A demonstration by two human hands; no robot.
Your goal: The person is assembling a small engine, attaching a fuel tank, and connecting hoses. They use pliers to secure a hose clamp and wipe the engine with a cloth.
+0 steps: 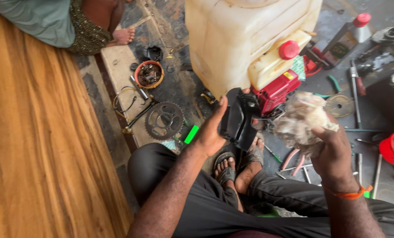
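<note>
Head view: a toothed sprocket (164,120) lies at nine o'clock of the left hand (212,130), with a white tank (232,39) above at twelve. That hand grips a black plastic cover (237,118). At three o'clock, the right hand (333,147) is closed around a dirty whitish rag (300,119), just beside the cover.

arms: bare | right wrist: orange band (351,194) | trousers: dark grey (214,211) | feet: sandals (225,169)
</note>
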